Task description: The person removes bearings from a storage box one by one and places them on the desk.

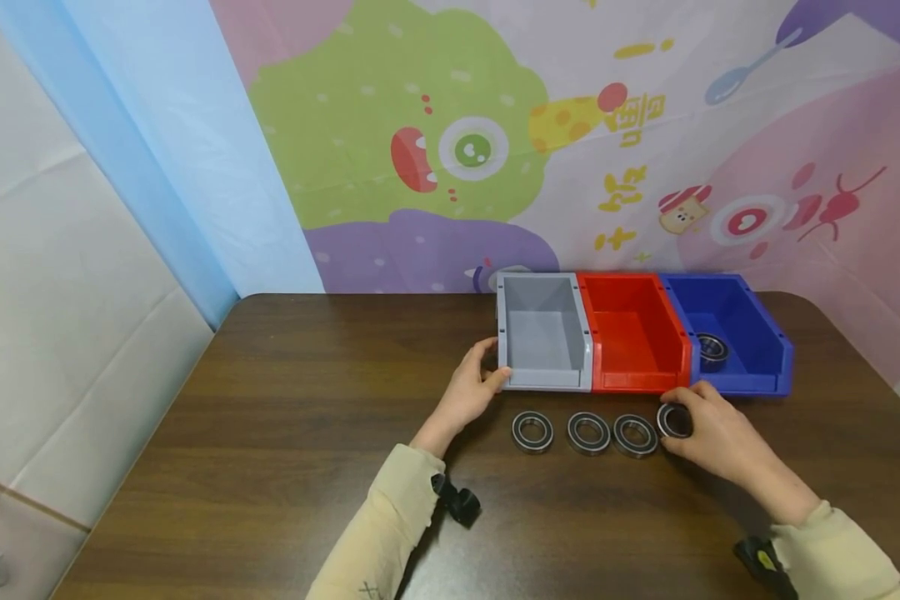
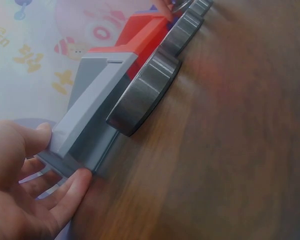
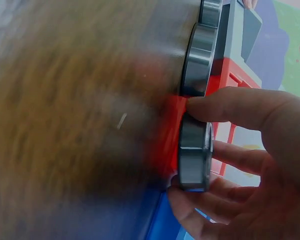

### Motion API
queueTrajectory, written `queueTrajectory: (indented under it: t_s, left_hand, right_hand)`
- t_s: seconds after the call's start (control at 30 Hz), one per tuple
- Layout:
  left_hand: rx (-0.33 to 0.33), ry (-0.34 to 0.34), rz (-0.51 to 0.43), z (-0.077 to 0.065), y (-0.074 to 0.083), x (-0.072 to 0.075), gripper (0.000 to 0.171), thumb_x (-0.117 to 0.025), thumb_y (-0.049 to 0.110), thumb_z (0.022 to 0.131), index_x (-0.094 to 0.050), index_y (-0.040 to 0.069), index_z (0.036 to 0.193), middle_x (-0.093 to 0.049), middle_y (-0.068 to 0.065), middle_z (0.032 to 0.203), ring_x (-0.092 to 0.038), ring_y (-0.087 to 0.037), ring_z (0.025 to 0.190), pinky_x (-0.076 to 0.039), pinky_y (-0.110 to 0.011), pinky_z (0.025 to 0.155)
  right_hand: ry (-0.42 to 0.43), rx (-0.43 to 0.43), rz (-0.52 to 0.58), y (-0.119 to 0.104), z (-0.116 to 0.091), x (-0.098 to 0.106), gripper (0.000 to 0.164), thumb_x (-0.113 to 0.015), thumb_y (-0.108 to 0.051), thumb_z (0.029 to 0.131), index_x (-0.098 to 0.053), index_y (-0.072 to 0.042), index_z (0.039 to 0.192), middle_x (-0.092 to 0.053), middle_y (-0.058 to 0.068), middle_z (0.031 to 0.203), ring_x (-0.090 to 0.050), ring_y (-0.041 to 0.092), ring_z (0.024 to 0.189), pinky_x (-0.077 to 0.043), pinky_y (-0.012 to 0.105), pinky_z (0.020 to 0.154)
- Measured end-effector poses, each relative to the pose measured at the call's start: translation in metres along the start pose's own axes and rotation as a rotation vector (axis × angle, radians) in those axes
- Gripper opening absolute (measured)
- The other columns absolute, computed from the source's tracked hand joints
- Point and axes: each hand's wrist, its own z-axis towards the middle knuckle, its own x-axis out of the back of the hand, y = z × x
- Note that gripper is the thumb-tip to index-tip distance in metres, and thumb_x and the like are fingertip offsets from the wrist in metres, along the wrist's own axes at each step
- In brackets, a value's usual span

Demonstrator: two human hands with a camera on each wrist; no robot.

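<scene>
My right hand (image 1: 720,431) pinches a ball bearing (image 1: 672,421) between thumb and fingers, in front of the red and blue bins. The right wrist view shows the thumb on one side of the bearing's steel rim (image 3: 194,155) and fingertips at the other. Three more bearings lie flat in a row to its left: a near one (image 1: 635,436), a middle one (image 1: 588,433) and a far-left one (image 1: 532,432). My left hand (image 1: 467,390) holds the front left corner of the grey bin (image 1: 543,381), thumb at its front edge and fingers along its side.
Beside the grey bin stand a red bin (image 1: 640,382) and a blue bin (image 1: 750,383), side by side at the table's back edge. One bearing (image 1: 712,351) sits inside the blue bin. A cartoon-printed cloth (image 1: 420,100) hangs behind the brown wooden table (image 1: 307,433).
</scene>
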Motion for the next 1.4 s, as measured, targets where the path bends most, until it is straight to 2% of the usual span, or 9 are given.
queueTrajectory:
  t_s: [0.3, 0.67, 0.87, 1.03, 1.13, 1.3, 1.4]
  left_hand:
    - [0.000, 0.000, -0.012, -0.001, 0.000, 0.000, 0.051, -0.056, 0.018, 0.091, -0.036, 0.008, 0.136, -0.042, -0.015, 0.132, -0.055, -0.014, 0.076, -0.046, -0.022, 0.061]
    - [-0.002, 0.005, -0.005, 0.000, -0.001, 0.001, 0.050, -0.056, 0.017, 0.091, -0.036, 0.008, 0.136, -0.043, -0.014, 0.131, -0.055, -0.014, 0.075, -0.046, -0.022, 0.061]
    - [-0.001, 0.006, -0.009, 0.000, -0.001, 0.002, 0.051, -0.057, 0.017, 0.090, -0.036, 0.008, 0.136, -0.043, -0.014, 0.131, -0.055, -0.013, 0.075, -0.046, -0.022, 0.061]
    - [-0.001, 0.005, -0.005, 0.001, 0.000, 0.002, 0.051, -0.056, 0.017, 0.091, -0.036, 0.008, 0.136, -0.043, -0.014, 0.130, -0.055, -0.014, 0.075, -0.046, -0.021, 0.061]
    - [-0.001, 0.007, -0.001, 0.001, -0.001, 0.000, 0.050, -0.056, 0.017, 0.091, -0.037, 0.008, 0.136, -0.044, -0.014, 0.130, -0.055, -0.014, 0.075, -0.046, -0.021, 0.061]
    - [-0.002, 0.007, -0.003, 0.000, -0.001, -0.001, 0.050, -0.056, 0.017, 0.091, -0.037, 0.007, 0.135, -0.044, -0.016, 0.129, -0.054, -0.014, 0.074, -0.045, -0.021, 0.060]
    - [-0.003, 0.005, -0.004, 0.000, 0.000, -0.001, 0.050, -0.057, 0.017, 0.091, -0.037, 0.007, 0.135, -0.044, -0.015, 0.129, -0.054, -0.013, 0.073, -0.045, -0.021, 0.059]
  right_hand:
    - [-0.060, 0.007, -0.022, 0.000, -0.001, -0.004, 0.048, -0.077, -0.022, 0.063, -0.061, -0.001, 0.103, -0.057, 0.019, 0.096, -0.056, 0.033, 0.084, -0.045, 0.052, 0.075]
    - [-0.102, 0.088, -0.066, -0.001, 0.002, -0.002, 0.050, -0.077, -0.022, 0.066, -0.058, 0.003, 0.105, -0.056, 0.022, 0.102, -0.054, 0.038, 0.093, -0.044, 0.053, 0.081]
    - [-0.142, 0.118, -0.060, 0.002, 0.005, 0.005, 0.054, -0.074, -0.027, 0.071, -0.056, 0.004, 0.111, -0.057, 0.023, 0.106, -0.055, 0.040, 0.098, -0.043, 0.054, 0.082]
    - [-0.173, 0.123, -0.047, 0.007, 0.007, 0.013, 0.046, -0.069, -0.026, 0.077, -0.058, 0.002, 0.112, -0.060, 0.022, 0.107, -0.055, 0.040, 0.100, -0.043, 0.054, 0.084]
    - [-0.132, 0.110, -0.046, 0.012, 0.008, 0.018, 0.037, -0.067, -0.027, 0.079, -0.061, -0.001, 0.106, -0.063, 0.017, 0.101, -0.057, 0.037, 0.096, -0.044, 0.053, 0.081]
    - [0.000, 0.063, -0.036, 0.023, 0.016, 0.031, 0.012, -0.064, -0.018, 0.082, -0.064, -0.009, 0.089, -0.064, 0.002, 0.079, -0.059, 0.020, 0.073, -0.048, 0.040, 0.062]
    - [0.089, 0.033, -0.027, 0.032, 0.022, 0.038, 0.006, -0.062, -0.016, 0.082, -0.064, -0.010, 0.084, -0.063, 0.001, 0.074, -0.055, 0.018, 0.066, -0.045, 0.035, 0.055]
